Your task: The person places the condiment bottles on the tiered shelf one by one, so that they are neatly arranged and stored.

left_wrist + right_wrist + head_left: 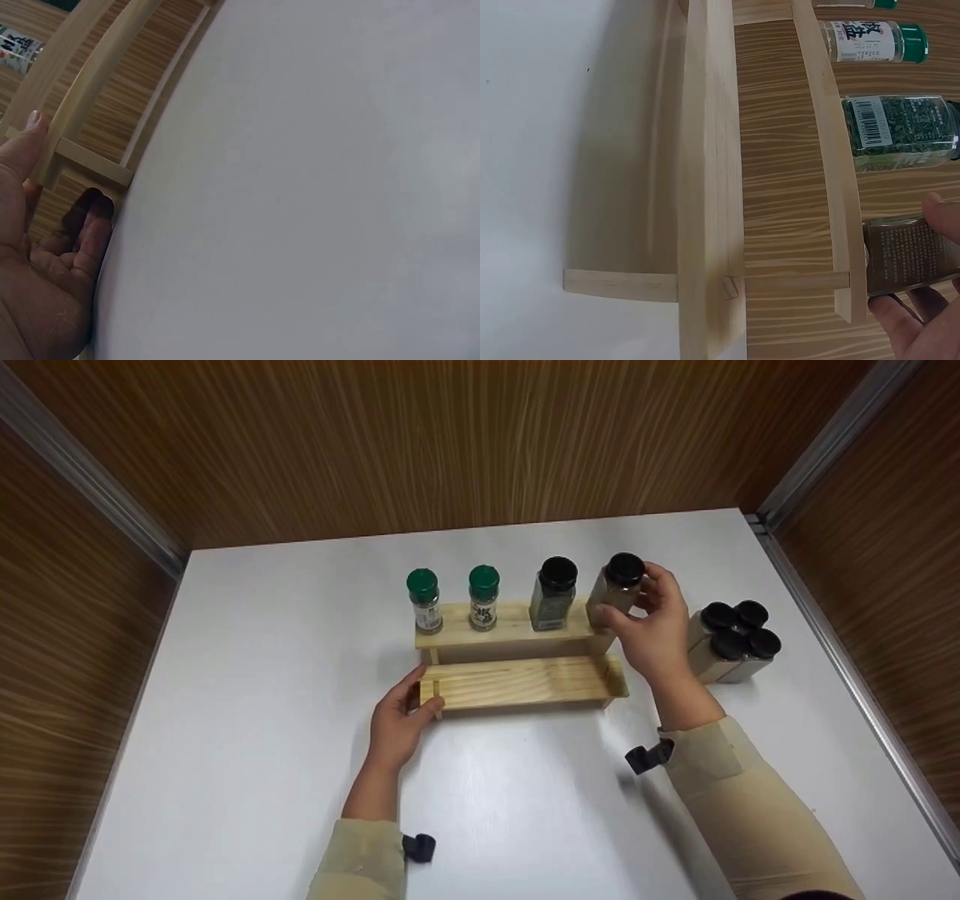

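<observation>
A two-tier wooden spice rack stands on the white table. My left hand grips the left end of its lower tier; in the left wrist view the thumb lies against the wood. At the right end of the upper tier, my right hand holds a black-lidded jar of brown spice between thumb and fingers. The right wrist view has this jar with its base at the shelf. Left of it on that tier are a jar of green herbs and two green-capped shakers, one beside the other.
Several black-capped jars stand in a tight group on the table, right of the rack and close to my right forearm. Wood-grain panels wall the table at the back and both sides.
</observation>
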The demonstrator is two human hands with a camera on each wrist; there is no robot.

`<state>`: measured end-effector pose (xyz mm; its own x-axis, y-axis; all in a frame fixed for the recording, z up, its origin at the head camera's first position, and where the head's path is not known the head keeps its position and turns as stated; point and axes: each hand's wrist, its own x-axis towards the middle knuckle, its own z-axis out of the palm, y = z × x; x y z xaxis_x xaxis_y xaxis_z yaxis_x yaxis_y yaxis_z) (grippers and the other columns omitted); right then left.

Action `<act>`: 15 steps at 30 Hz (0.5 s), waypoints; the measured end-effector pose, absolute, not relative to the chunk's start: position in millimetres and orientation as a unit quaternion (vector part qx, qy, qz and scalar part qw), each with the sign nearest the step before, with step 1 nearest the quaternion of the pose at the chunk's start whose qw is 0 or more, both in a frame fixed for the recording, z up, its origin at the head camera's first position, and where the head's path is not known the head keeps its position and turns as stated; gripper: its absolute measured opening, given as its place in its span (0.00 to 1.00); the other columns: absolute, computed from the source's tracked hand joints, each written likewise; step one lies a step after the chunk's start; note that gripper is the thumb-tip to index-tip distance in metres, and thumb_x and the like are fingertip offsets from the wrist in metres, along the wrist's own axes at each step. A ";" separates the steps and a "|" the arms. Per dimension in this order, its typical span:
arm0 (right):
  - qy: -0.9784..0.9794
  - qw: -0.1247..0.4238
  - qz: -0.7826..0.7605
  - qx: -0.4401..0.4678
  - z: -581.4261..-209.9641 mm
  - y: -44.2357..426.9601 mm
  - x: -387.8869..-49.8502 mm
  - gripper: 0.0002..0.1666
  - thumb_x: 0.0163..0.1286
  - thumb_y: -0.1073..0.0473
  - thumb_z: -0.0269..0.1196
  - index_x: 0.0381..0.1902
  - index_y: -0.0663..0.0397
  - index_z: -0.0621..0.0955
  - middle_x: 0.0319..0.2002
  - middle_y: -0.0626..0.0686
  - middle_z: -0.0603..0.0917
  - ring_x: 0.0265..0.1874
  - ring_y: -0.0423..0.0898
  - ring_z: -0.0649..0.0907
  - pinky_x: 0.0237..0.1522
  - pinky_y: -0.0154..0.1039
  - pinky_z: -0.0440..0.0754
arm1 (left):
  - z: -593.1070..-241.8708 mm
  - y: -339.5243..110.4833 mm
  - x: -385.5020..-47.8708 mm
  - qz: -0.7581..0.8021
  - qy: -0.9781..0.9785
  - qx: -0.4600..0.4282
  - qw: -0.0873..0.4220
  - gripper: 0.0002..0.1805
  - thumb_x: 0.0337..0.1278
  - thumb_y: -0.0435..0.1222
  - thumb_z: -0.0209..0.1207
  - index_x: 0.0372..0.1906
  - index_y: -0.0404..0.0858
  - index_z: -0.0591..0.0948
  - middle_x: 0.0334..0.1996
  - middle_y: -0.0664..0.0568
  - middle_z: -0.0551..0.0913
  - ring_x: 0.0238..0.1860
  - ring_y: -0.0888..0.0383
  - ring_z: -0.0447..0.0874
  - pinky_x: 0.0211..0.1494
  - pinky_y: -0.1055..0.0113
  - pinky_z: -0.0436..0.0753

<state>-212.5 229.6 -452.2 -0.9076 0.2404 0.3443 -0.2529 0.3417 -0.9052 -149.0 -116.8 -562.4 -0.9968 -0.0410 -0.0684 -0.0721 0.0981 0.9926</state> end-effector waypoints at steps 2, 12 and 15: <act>-0.790 0.215 0.574 0.005 -452.4 229.5 -213.4 0.37 0.61 0.75 0.74 0.67 0.66 0.74 0.58 0.54 0.81 0.56 0.43 0.79 0.58 0.35 0.75 | -562.1 -116.9 -149.2 0.671 0.741 -0.038 0.011 0.34 0.65 0.31 0.72 0.75 0.37 0.76 0.72 0.39 0.76 0.69 0.44 0.75 0.67 0.57 0.77; -0.805 0.213 0.554 0.020 -453.5 229.2 -212.7 0.38 0.63 0.75 0.74 0.69 0.67 0.73 0.59 0.59 0.81 0.57 0.44 0.79 0.60 0.36 0.76 | -563.0 -116.6 -148.9 0.674 0.738 -0.036 0.006 0.34 0.65 0.32 0.72 0.74 0.36 0.76 0.74 0.38 0.74 0.74 0.40 0.71 0.73 0.51 0.73; -0.803 0.208 0.558 0.018 -453.2 229.9 -211.4 0.38 0.64 0.74 0.74 0.70 0.66 0.72 0.59 0.60 0.81 0.57 0.47 0.81 0.60 0.37 0.77 | -563.8 -116.3 -148.4 0.677 0.735 -0.039 0.010 0.34 0.65 0.32 0.72 0.75 0.36 0.76 0.73 0.38 0.74 0.72 0.40 0.72 0.72 0.52 0.74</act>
